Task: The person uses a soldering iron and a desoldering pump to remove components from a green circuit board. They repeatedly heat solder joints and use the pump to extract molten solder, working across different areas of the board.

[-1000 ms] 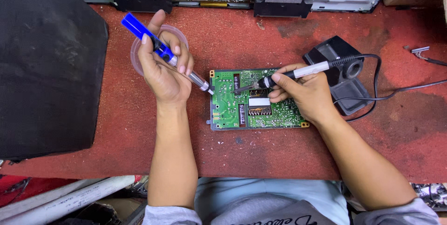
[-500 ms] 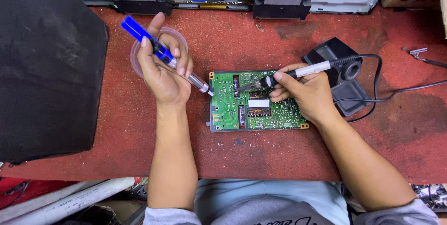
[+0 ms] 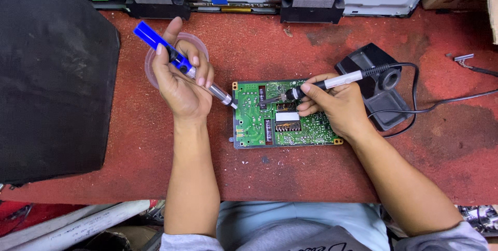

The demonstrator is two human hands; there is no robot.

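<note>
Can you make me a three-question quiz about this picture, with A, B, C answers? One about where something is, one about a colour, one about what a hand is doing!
1. Where does the green board lie?
A. on the red table
B. on the black mat
C. in a box

2. What colour is the pump tool's handle?
A. yellow
B. blue
C. pink

3. What is the right hand doing?
A. resting empty
B. holding the soldering iron
C. lifting the board

Answers: 1 A, the board rests on the red top. 2 B, its handle is blue. 3 B, fingers wrap the iron, tip over the board.

Left hand [image 3: 181, 87] gripping blue desoldering pump [image 3: 179, 61], right hand [image 3: 334, 108] with soldering iron [image 3: 324, 83] over green circuit board [image 3: 251, 124].
</note>
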